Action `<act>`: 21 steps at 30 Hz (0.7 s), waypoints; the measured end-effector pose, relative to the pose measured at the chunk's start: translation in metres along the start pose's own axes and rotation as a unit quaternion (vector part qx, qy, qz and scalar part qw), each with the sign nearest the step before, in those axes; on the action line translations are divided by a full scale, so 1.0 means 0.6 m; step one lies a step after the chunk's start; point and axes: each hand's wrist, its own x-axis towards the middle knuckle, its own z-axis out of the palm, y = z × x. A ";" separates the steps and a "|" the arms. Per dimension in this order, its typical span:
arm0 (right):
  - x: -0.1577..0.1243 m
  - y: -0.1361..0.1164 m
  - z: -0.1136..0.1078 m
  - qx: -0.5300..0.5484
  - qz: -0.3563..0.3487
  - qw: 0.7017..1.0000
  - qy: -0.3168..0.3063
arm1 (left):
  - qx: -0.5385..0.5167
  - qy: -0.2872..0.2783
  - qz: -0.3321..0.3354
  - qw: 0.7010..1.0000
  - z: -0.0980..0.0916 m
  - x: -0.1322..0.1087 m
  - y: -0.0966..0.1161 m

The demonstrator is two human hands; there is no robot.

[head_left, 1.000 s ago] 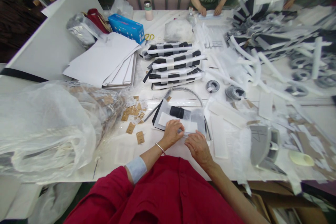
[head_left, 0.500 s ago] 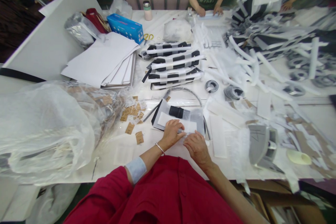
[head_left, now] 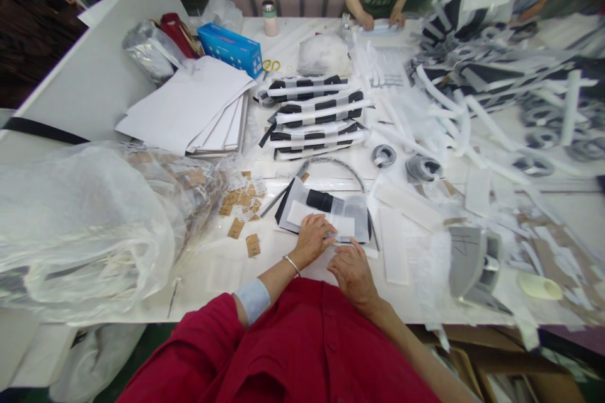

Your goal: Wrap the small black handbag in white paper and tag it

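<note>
A flat grey and black piece [head_left: 358, 209], perhaps a bag, lies in front of me with a white foam or paper strip [head_left: 297, 213] on it. A small black patch [head_left: 319, 200] shows behind the strip. My left hand [head_left: 314, 240] rests on the strip's front part, fingers stretched out. Just right of it, my right hand [head_left: 352, 269] is at the piece's front edge with its fingers loosely bent and apart; nothing shows in them. A thin wrapped strap [head_left: 350, 169] arches behind the piece.
Brown tags [head_left: 236, 228] and a big clear plastic bag [head_left: 89, 220] lie to the left. Wrapped black-and-white bundles [head_left: 316, 113] are stacked behind. A grey tape dispenser [head_left: 472, 261] and grey rolls [head_left: 423, 167] stand right. A co-worker's hands [head_left: 378, 20] are across the table.
My right hand has drawn back slightly toward me from the piece's front edge, its fingers loosening. My left hand stays on the white strip. The whole view has shifted slightly.
</note>
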 end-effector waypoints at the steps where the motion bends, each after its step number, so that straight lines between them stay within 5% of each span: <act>1: 0.001 -0.002 -0.001 0.001 -0.001 1.000 -0.001 | 0.002 0.003 0.003 1.000 0.003 -0.001 -0.002; 14: 0.034 0.021 -0.007 -0.014 0.026 1.000 0.000 | -0.012 -0.002 0.038 0.999 0.014 -0.016 -0.015; 21: 0.057 0.050 -0.003 -0.016 0.189 0.981 -0.039 | -0.012 -0.012 0.055 0.998 -0.007 -0.018 -0.012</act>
